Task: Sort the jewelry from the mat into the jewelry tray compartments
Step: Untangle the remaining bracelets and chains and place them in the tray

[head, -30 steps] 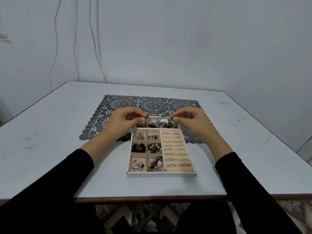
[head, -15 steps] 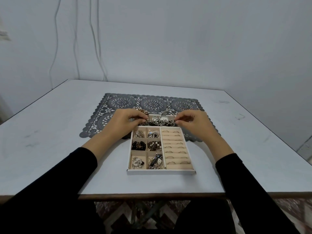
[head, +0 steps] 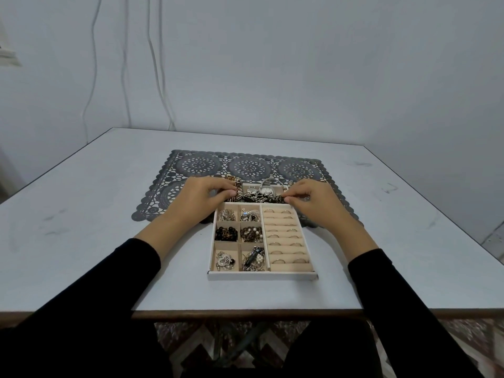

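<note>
A white jewelry tray (head: 261, 275) lies on the table, its far end on a grey lace mat (head: 248, 166). Small compartments on its left hold beads and chains; ring slots on the right hold several rings (head: 285, 244). The long far compartment holds watches (head: 266, 190) and bracelets. A dark chain (head: 259, 199) stretches across that compartment. My left hand (head: 203, 196) pinches its left end, my right hand (head: 313, 199) pinches its right end. Both hands hover at the tray's far corners.
The pale table (head: 81, 227) ends at a brown front edge (head: 245, 313) near me. A wall with hanging cables (head: 155, 64) stands behind the table. My black sleeves reach in from the bottom corners.
Both hands have lowered the stretched chain toward the tray's far compartment and moved slightly apart. The camera view has tilted a little.
</note>
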Demonstrator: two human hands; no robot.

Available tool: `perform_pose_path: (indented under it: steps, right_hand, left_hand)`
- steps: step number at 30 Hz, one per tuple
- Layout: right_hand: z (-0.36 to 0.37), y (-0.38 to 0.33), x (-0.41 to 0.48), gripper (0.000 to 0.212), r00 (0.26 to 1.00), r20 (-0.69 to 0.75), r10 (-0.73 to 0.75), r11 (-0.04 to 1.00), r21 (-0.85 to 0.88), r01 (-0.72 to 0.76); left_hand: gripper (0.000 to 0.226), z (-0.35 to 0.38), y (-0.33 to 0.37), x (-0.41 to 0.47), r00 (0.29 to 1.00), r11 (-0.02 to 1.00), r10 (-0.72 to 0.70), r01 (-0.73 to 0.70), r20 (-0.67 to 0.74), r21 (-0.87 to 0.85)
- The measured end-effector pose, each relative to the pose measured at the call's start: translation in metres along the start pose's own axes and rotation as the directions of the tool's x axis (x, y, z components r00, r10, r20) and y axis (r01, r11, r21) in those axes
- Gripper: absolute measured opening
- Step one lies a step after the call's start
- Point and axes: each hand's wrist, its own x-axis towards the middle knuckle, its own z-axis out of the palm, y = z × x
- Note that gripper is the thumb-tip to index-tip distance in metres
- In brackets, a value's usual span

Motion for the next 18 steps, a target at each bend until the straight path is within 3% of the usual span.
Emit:
perform_pose_path:
  steps: [6,11,15,18]
  right_hand:
    - [-0.001,0.000,-0.006,0.016,0.997,-0.023,0.079,0.992,0.100,-0.077]
    - [-0.001,-0.002,-0.021,0.024,0.989,-0.028,0.146,0.968,0.210,-0.137]
    - [0.004,-0.007,-0.042,0.047,0.976,0.053,0.211,0.944,0.246,-0.218]
    - [0.007,-0.013,-0.060,0.038,0.961,0.175,0.214,0.909,0.325,-0.261]
  left_hand:
    - [0.022,-0.003,0.005,-0.005,0.992,0.992,-0.118,0.120,0.044,-0.051]
    - [0.037,-0.006,0.017,-0.018,0.982,0.989,-0.150,0.149,0.113,0.022]
    - [0.049,-0.008,0.027,-0.033,0.958,0.978,-0.203,0.186,0.204,0.097]
    - [0.055,-0.008,0.032,-0.046,0.933,0.974,-0.222,0.200,0.282,0.105]
